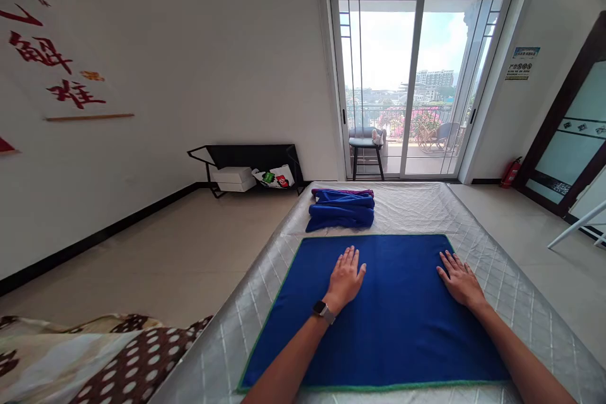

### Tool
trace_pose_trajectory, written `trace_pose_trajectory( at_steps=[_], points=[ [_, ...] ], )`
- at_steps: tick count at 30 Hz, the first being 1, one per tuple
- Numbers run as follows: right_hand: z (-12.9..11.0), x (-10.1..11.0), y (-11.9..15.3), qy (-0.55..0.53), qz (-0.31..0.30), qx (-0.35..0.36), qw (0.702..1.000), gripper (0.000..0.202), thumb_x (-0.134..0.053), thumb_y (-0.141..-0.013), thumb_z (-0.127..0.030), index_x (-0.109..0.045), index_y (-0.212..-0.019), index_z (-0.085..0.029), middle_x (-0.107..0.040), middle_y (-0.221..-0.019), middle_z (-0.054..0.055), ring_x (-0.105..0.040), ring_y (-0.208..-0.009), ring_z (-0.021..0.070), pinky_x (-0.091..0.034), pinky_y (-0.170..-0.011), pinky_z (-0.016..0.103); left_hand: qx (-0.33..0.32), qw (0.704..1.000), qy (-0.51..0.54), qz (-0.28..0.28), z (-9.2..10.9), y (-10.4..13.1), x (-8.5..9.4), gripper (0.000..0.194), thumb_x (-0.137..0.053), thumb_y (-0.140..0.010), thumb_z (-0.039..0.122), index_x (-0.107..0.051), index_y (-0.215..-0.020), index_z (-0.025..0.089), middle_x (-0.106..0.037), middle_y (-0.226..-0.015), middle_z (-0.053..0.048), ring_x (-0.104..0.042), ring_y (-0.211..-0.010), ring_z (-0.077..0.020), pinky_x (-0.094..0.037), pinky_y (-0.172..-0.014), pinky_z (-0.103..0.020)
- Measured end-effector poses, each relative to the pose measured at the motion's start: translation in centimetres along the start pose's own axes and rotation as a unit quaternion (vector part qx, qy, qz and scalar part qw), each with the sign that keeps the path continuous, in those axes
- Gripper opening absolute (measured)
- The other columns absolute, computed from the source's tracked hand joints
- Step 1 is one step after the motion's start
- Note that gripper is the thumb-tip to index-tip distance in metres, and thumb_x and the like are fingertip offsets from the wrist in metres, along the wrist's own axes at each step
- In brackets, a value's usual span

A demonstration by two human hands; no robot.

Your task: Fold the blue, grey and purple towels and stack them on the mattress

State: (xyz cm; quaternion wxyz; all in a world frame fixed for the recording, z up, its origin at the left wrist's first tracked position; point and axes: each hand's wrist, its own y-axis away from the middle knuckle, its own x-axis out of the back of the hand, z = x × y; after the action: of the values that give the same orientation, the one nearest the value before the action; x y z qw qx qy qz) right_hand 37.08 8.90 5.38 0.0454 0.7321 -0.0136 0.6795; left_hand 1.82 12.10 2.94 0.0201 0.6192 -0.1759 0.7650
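A blue cloth (392, 315) with a green edge lies spread flat on a quilted, silvery mattress (516, 303). My left hand (345, 278), with a watch (324, 310) at its wrist, rests on the upper middle of the cloth, fingers stretched out and thumb apart. Over the cloth's far right corner lies my right hand (460, 279), its fingers also extended and holding nothing. Just beyond the cloth's far edge sits a loosely folded pile of blue cloths (341, 209), with a purple one showing at the back.
A brown polka-dot blanket (142, 363) lies at the lower left. By the wall, a black rack (255, 154) holds white boxes (233, 178). Beyond the mattress are a sliding glass door (411, 88) and a stool (366, 144). A fire extinguisher (510, 173) stands right.
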Motion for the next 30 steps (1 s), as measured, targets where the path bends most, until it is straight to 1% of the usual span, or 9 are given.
trace_pose_trajectory(
  at_steps=[2, 4, 5, 7, 10, 16, 19, 25, 30],
  points=[
    [0.0, -0.1, -0.1, -0.001, 0.001, 0.001, 1.000, 0.062, -0.021, -0.100, -0.047, -0.023, -0.158, -0.023, -0.023, -0.165, 0.002, -0.016, -0.152, 0.0200, -0.016, -0.122, 0.047, -0.099, 0.994, 0.039, -0.014, 5.9, 0.6, -1.1, 0.063, -0.023, -0.102, 0.049, -0.039, -0.151, 0.014, -0.036, -0.158, -0.012, -0.028, -0.148, -0.0259, -0.026, -0.121, -0.044],
    [0.2, -0.2, -0.1, 0.000, 0.004, 0.002, 1.000, 0.062, -0.021, -0.100, -0.047, -0.023, -0.158, -0.023, -0.024, -0.165, 0.002, -0.017, -0.152, 0.0205, -0.016, -0.122, 0.047, -0.163, 0.984, 0.065, -0.020, 10.0, 1.4, -2.0, 0.063, -0.022, -0.102, 0.052, -0.034, -0.154, 0.019, -0.034, -0.160, -0.009, -0.026, -0.149, -0.0245, -0.024, -0.122, -0.045],
    [0.3, -0.3, -0.1, 0.002, 0.006, 0.002, 1.000, 0.063, -0.021, -0.100, -0.048, -0.022, -0.158, -0.024, -0.024, -0.165, 0.003, -0.017, -0.152, 0.0207, -0.017, -0.122, 0.047, -0.179, 0.981, 0.071, -0.022, 11.0, 1.9, -2.2, 0.063, -0.023, -0.102, 0.053, -0.031, -0.155, 0.020, -0.033, -0.160, -0.008, -0.026, -0.149, -0.0241, -0.023, -0.122, -0.045],
    [0.4, -0.5, -0.1, 0.004, 0.008, 0.003, 1.000, 0.063, -0.020, -0.100, -0.049, -0.021, -0.158, -0.025, -0.024, -0.165, 0.002, -0.018, -0.152, 0.0207, -0.017, -0.122, 0.047, -0.180, 0.981, 0.070, -0.029, 10.9, 2.8, -2.3, 0.064, -0.024, -0.102, 0.055, -0.028, -0.156, 0.023, -0.032, -0.161, -0.008, -0.025, -0.150, -0.0241, -0.023, -0.122, -0.045],
    [0.5, -0.8, -0.2, 0.006, 0.009, 0.006, 1.000, 0.063, -0.019, -0.100, -0.050, -0.022, -0.158, -0.026, -0.023, -0.165, 0.001, -0.018, -0.152, 0.0203, -0.016, -0.122, 0.047, -0.126, 0.990, 0.042, -0.040, 6.4, 4.2, -1.6, 0.064, -0.024, -0.101, 0.056, -0.027, -0.156, 0.024, -0.032, -0.161, -0.006, -0.026, -0.149, -0.0246, -0.023, -0.122, -0.045],
    [0.3, -0.7, -0.1, 0.010, 0.014, 0.008, 1.000, 0.063, -0.019, -0.100, -0.048, -0.023, -0.158, -0.023, -0.025, -0.164, 0.003, -0.018, -0.152, 0.0203, -0.017, -0.122, 0.046, 0.044, 0.996, -0.062, -0.035, -8.5, 10.4, 0.9, 0.067, -0.026, -0.099, 0.055, -0.033, -0.154, 0.018, -0.034, -0.160, -0.009, -0.026, -0.149, -0.0274, -0.023, -0.121, -0.046],
    [-0.1, 0.0, 0.1, 0.019, 0.018, 0.008, 1.000, 0.062, -0.020, -0.100, -0.044, -0.026, -0.157, -0.021, -0.027, -0.164, 0.004, -0.020, -0.151, 0.0211, -0.017, -0.122, 0.046, 0.081, 0.993, -0.084, -0.026, -13.0, 13.7, 1.8, 0.066, -0.021, -0.099, 0.052, -0.034, -0.154, 0.018, -0.036, -0.159, -0.007, -0.025, -0.150, -0.0258, -0.024, -0.121, -0.045],
    [-1.0, 1.2, 3.0, 0.056, 0.078, 0.023, 0.995, 0.060, -0.020, -0.099, -0.037, -0.040, -0.151, -0.014, -0.034, -0.160, 0.008, -0.022, -0.151, 0.0232, -0.010, -0.124, 0.047, 0.102, 0.990, -0.090, -0.023, -14.1, 15.4, 1.9, 0.072, -0.022, -0.097, 0.055, -0.033, -0.153, 0.012, -0.034, -0.160, -0.009, -0.025, -0.150, -0.0233, -0.024, -0.122, -0.041],
    [0.5, -1.8, 8.9, 0.011, 0.043, 0.083, 0.996, 0.066, -0.022, -0.099, -0.051, -0.033, -0.155, -0.019, -0.032, -0.161, 0.003, -0.026, -0.150, 0.0233, -0.022, -0.122, 0.045, 0.086, 0.991, -0.101, -0.002, -14.0, 15.1, 1.6, 0.072, -0.020, -0.097, 0.055, -0.041, -0.149, 0.010, -0.040, -0.156, -0.015, -0.032, -0.147, -0.0260, -0.025, -0.121, -0.045]
  ],
)
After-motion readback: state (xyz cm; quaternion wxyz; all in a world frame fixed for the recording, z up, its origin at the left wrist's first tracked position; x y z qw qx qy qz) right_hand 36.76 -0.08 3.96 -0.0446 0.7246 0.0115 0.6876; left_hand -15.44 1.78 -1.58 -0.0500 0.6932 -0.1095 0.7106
